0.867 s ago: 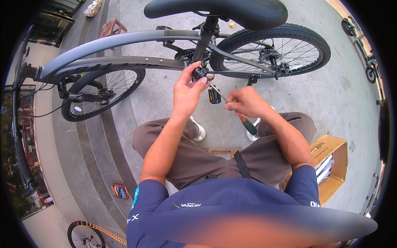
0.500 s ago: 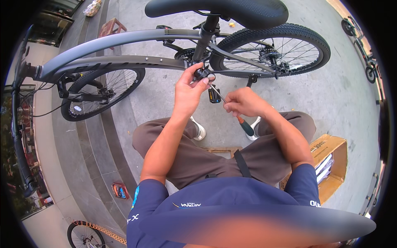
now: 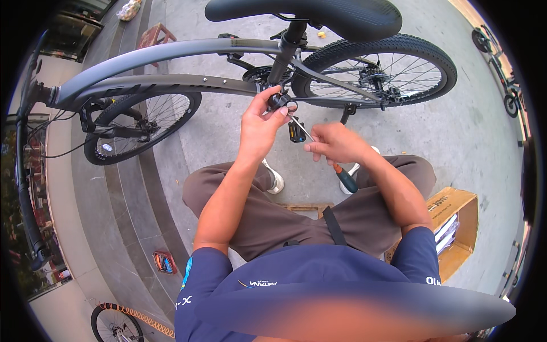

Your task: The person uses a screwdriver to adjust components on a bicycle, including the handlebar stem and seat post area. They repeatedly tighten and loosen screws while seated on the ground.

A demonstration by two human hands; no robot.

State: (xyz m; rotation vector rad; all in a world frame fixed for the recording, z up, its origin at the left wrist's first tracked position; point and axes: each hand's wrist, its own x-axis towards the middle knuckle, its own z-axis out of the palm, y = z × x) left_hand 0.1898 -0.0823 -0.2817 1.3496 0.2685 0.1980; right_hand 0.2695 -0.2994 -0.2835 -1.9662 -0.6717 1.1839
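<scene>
A grey bicycle (image 3: 171, 68) stands across the top of the view, its black saddle (image 3: 319, 14) at 12 o'clock, the front wheel (image 3: 139, 125) out at 10 o'clock and the rear wheel (image 3: 382, 71) at 1 o'clock. The person sits just behind it, brown trousers (image 3: 285, 216) and a blue shirt (image 3: 319, 279) filling the lower half.

The left hand (image 3: 259, 122) reaches up toward 12 o'clock and is pinched on the small black clamp (image 3: 279, 101) where the seat post (image 3: 288, 48) enters the frame; thumb and forefinger close around that fitting. The right hand (image 3: 336, 142), just to the 3 o'clock side of the left and a little lower, is clenched around a screwdriver (image 3: 319, 151). Its thin metal shaft runs up toward 11 o'clock to the clamp, where its tip appears to meet the fitting beside the left fingers, and its dark handle with an orange collar sticks out below the fist toward 5 o'clock. A black pedal (image 3: 296, 132) shows between the two hands, behind the shaft.

White shoes (image 3: 275, 179) rest on the concrete floor (image 3: 484, 148) under the bicycle. An open cardboard box (image 3: 458, 228) sits on the floor at 4 o'clock, touching the right thigh. A small red item (image 3: 165, 262) lies on the grey tiled step at 8 o'clock, and another wheel (image 3: 117, 325) shows at 7 o'clock.
</scene>
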